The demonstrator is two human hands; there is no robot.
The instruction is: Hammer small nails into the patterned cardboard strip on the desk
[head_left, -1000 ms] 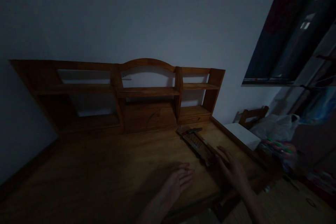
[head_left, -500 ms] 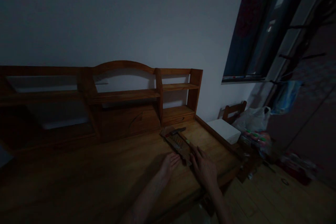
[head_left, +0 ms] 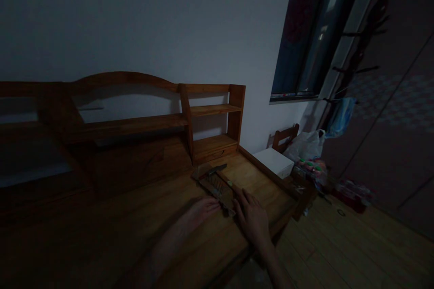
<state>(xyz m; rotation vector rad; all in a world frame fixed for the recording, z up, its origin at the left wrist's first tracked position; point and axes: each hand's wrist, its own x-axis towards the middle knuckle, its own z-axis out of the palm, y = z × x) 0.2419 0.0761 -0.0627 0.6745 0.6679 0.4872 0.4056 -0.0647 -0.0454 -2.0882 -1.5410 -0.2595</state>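
On the desk point(head_left: 149, 239) lies a worn, flat brown piece point(head_left: 222, 195) with several thin, nail-like strips in a row on it; its material is hard to make out in this dim light. Across its far end rests a hammer point(head_left: 224, 177), its dark head pointing right and its wooden handle running toward me. My right hand point(head_left: 252, 219) lies by the handle's near end, fingers stretched and apart, touching or almost touching it. To the left of the brown piece, my left hand point(head_left: 205, 207) rests with extended fingers at its edge, holding nothing.
A wooden shelf unit point(head_left: 188, 126) stands along the back of the desk. Beyond the desk's raised right edge are a white box point(head_left: 273, 161), a wooden chair point(head_left: 286, 135) and plastic bags point(head_left: 310, 144). A dark coat stand point(head_left: 364, 45) rises by the window.
My view has turned to the right, so everything sits further left. The hammer and brown piece keep their places on the desk; both hands stay beside them with little movement.
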